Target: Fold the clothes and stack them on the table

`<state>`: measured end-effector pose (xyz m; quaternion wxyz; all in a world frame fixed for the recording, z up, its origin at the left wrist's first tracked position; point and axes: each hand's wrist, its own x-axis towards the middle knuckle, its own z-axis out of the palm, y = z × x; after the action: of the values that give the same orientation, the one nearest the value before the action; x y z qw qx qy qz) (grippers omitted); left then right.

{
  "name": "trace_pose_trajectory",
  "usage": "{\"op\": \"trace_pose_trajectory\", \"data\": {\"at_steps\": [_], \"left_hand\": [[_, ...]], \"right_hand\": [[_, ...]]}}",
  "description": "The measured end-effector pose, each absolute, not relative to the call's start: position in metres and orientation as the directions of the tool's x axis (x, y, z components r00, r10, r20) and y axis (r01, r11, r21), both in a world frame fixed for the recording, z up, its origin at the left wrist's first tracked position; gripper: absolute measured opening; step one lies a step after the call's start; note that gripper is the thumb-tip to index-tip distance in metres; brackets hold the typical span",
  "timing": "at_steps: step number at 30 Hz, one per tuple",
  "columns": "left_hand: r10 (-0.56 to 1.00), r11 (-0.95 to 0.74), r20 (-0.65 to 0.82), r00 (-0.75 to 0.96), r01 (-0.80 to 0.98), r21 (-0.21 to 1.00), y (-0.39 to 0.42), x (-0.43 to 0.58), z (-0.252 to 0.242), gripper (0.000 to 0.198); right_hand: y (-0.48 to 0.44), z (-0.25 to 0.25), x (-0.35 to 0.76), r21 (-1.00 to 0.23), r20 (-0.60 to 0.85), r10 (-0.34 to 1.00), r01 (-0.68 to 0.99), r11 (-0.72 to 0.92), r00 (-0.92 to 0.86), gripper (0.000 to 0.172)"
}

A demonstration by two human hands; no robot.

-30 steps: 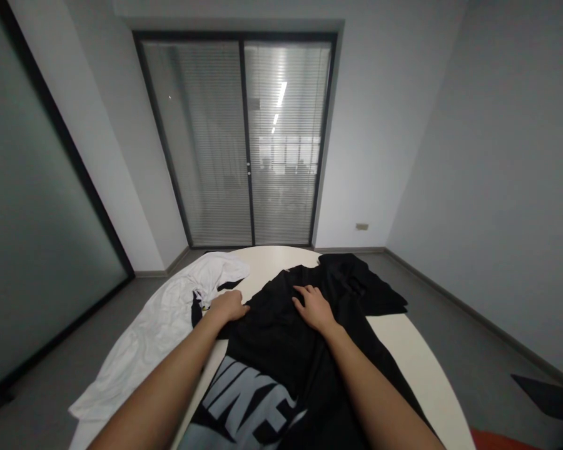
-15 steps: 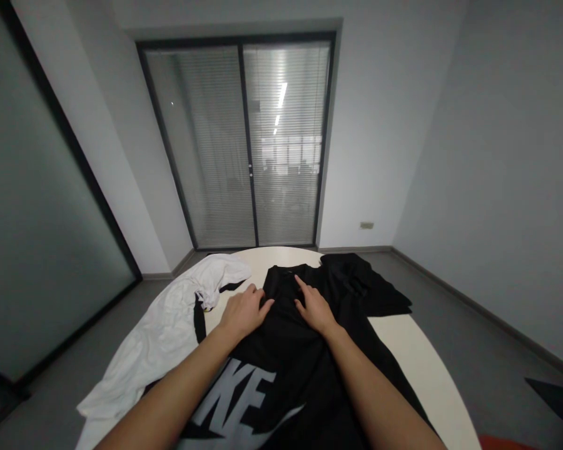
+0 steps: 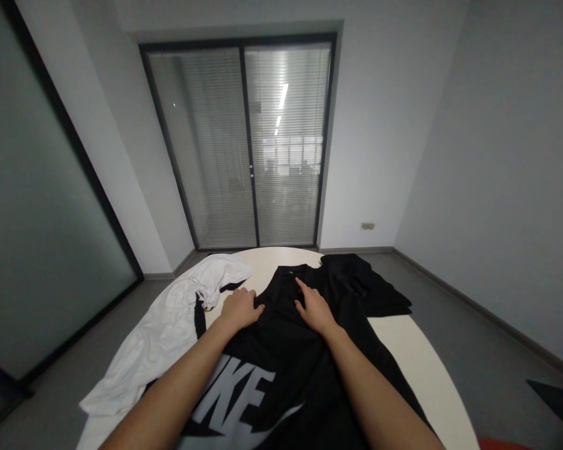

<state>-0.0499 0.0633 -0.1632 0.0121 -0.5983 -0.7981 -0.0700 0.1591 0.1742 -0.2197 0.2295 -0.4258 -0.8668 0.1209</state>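
A black T-shirt (image 3: 286,350) with big pale letters lies spread on a round white table (image 3: 426,369), collar end away from me. My left hand (image 3: 238,309) rests flat on the shirt's left edge near the shoulder, fingers stretched out. My right hand (image 3: 313,307) lies flat on the upper middle of the shirt, fingers pointing toward the collar. Neither hand holds anything.
A white garment (image 3: 169,325) lies crumpled on the table's left side, hanging over the edge. Another black garment (image 3: 366,284) sits at the far right of the table. Sliding glass doors (image 3: 248,150) with blinds stand behind, grey walls on both sides.
My left hand moved from the shirt's left edge inward toward the collar, then slid back a little to the left. The right hand stayed nearly still on the shirt.
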Motion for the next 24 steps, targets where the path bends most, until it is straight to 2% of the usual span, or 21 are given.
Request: {"op": "trace_pose_trajectory", "data": {"at_steps": [2,4,10,12,15,21,24], "left_hand": [[0.949,0.278,0.116,-0.294,0.951,0.137,0.067,-0.055,-0.162,0.025],[0.926,0.311,0.162,-0.34,0.933,0.18,0.071,-0.064,-0.157,0.023],[0.727,0.49,0.346,-0.593,0.801,0.345,0.082,-0.121,-0.132,0.037],[0.672,0.525,0.344,-0.656,0.75,0.403,0.086,-0.139,-0.129,0.039],[0.656,0.55,0.283,-0.7,0.7,0.456,0.091,-0.154,-0.135,0.045],[0.717,0.573,0.176,-0.674,0.714,0.403,0.09,-0.146,-0.165,0.071],[0.776,0.546,0.131,-0.617,0.761,0.35,0.089,-0.141,-0.171,0.067]], "right_hand": [[0.174,-0.219,0.159,-0.414,0.292,0.796,0.68,0.606,-0.531,0.068],[0.174,-0.219,0.159,-0.427,0.296,0.796,0.672,0.605,-0.529,0.067],[0.174,-0.214,0.16,-0.546,0.303,0.816,0.611,0.572,-0.493,0.053],[0.173,-0.211,0.16,-0.565,0.288,0.808,0.59,0.577,-0.514,0.051],[0.171,-0.21,0.159,-0.509,0.294,0.762,0.581,0.636,-0.577,0.051],[0.169,-0.218,0.158,-0.384,0.196,0.697,0.6,0.702,-0.69,0.057],[0.169,-0.221,0.158,-0.364,0.162,0.695,0.613,0.702,-0.7,0.061]]}}
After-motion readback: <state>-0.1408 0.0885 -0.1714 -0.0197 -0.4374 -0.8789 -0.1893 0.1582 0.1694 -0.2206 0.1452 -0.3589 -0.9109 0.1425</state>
